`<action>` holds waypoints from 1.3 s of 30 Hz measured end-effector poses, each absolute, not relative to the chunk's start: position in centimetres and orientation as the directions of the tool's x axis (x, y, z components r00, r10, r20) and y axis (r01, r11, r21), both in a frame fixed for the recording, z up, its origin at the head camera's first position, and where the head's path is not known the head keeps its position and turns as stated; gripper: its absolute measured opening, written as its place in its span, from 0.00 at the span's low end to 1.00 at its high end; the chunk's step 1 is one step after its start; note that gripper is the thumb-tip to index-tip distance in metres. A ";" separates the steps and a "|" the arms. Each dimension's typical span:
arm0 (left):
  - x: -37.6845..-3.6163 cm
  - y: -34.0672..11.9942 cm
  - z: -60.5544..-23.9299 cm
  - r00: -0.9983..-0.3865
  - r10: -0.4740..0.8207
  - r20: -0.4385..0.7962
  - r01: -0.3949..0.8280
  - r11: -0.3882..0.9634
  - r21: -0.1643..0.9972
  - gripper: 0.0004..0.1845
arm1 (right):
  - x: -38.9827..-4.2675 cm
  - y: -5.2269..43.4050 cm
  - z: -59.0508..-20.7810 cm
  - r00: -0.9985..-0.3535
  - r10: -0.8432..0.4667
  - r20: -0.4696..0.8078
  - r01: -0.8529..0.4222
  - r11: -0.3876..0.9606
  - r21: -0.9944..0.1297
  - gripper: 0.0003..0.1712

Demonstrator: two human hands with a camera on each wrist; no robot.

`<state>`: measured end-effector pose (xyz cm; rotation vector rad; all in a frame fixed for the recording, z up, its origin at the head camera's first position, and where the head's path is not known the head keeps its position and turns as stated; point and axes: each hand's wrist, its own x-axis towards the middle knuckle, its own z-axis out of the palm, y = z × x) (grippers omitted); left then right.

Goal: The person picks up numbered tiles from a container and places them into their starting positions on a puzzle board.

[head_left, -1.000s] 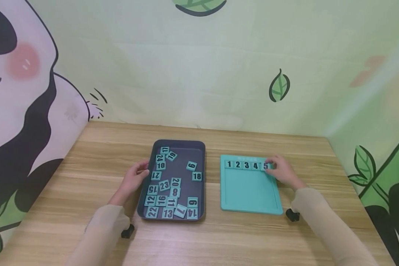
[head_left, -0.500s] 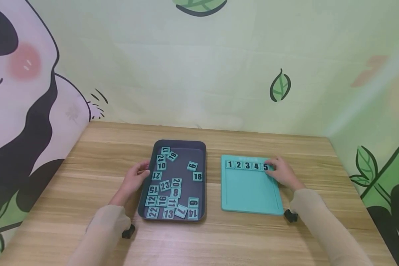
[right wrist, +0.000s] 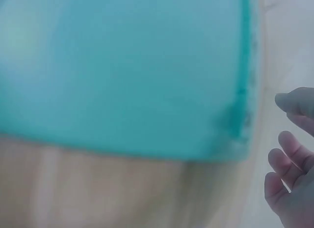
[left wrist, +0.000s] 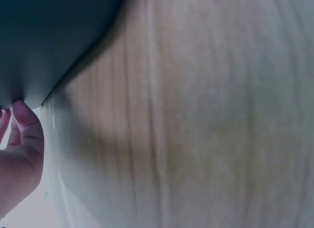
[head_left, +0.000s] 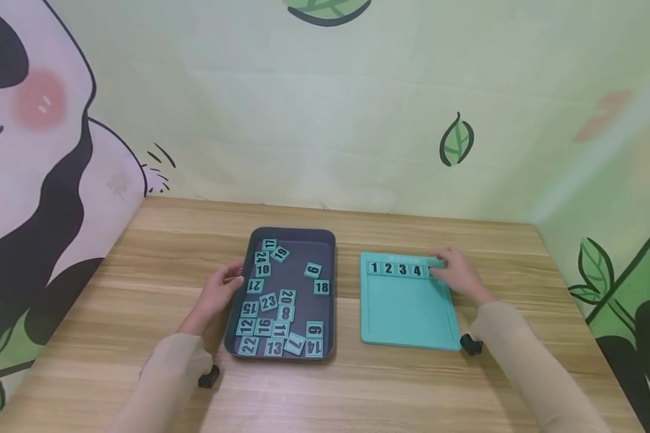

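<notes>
At the left rim of a dark tray (head_left: 303,249), my left hand (head_left: 219,291) grips the edge with thumb and fingers. In the left wrist view, the thumb (left wrist: 28,125) meets the tray's outer side (left wrist: 54,36). Numbered square tiles (head_left: 268,302) lie scattered in the tray at various angles. To its right is a turquoise board (head_left: 406,313), with tiles 1 to 4 (head_left: 402,269) in a row along its top. My right hand (head_left: 460,273) hovers over the row's right end, covering most of tile 5. In the right wrist view, its fingers (right wrist: 282,161) are spread from the thumb, holding nothing.
Both tray and board lie on a wooden table (head_left: 281,397). A cloth backdrop (head_left: 314,120) with a panda and leaf print rises behind and beside it. A small black device (head_left: 208,377) is strapped under the left wrist, and another (head_left: 471,344) under the right.
My right hand has let go of tile 5 and risen slightly, shifting a little left so that it now hides most of the numeral. The left hand and the tray stay put.
</notes>
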<state>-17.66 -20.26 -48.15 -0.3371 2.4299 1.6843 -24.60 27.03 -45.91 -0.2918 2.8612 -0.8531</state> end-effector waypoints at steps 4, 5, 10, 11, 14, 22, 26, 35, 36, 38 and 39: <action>-17.6 -20.3 -48.1 -0.960 -0.089 -0.266 -0.280 0.336 0.899 0.23 | -24.7 25.4 -44.5 -0.960 -0.276 -0.041 -0.202 0.789 -0.581 0.24; -17.6 -20.3 -48.1 -0.960 -0.088 -0.266 -0.280 0.335 0.900 0.22 | -24.6 24.8 -44.1 -0.956 -0.293 -0.031 -0.221 0.783 -0.582 0.25; -17.4 -20.2 -48.0 -0.964 -0.091 -0.251 -0.268 0.345 0.899 0.22 | -24.4 21.6 -43.1 -0.931 -0.364 0.007 -0.295 0.743 -0.600 0.25; -17.4 -20.3 -48.0 -0.965 -0.092 -0.248 -0.264 0.348 0.900 0.22 | -24.4 20.9 -43.0 -0.923 -0.385 0.022 -0.319 0.730 -0.604 0.25; -17.4 -20.3 -48.0 -0.966 -0.093 -0.243 -0.260 0.348 0.900 0.22 | -24.3 18.6 -42.7 -0.899 -0.435 0.045 -0.365 0.690 -0.625 0.25; -17.6 -20.5 -48.2 -0.965 -0.084 -0.247 -0.261 0.322 0.910 0.22 | -24.6 13.1 -42.2 -0.842 -0.537 0.056 -0.459 0.658 -0.597 0.24; -17.7 -20.4 -48.4 -0.967 -0.082 -0.241 -0.255 0.322 0.912 0.22 | -24.9 11.2 -42.3 -0.817 -0.575 0.055 -0.497 0.652 -0.573 0.23; -17.7 -20.4 -48.3 -0.963 -0.092 -0.254 -0.270 0.328 0.905 0.22 | -25.6 8.2 -43.2 -0.781 -0.623 -0.041 -0.504 0.668 -0.547 0.23; -17.7 -20.4 -48.4 -0.963 -0.092 -0.255 -0.271 0.327 0.905 0.22 | -25.7 7.9 -43.3 -0.777 -0.627 -0.047 -0.511 0.674 -0.534 0.22; -17.7 -20.4 -48.4 -0.963 -0.092 -0.254 -0.270 0.328 0.905 0.22 | -25.8 7.4 -43.4 -0.765 -0.642 -0.057 -0.540 0.687 -0.486 0.22; -17.6 -20.4 -48.3 -0.963 -0.091 -0.254 -0.270 0.331 0.904 0.22 | -25.8 7.2 -43.4 -0.759 -0.649 -0.063 -0.554 0.693 -0.462 0.23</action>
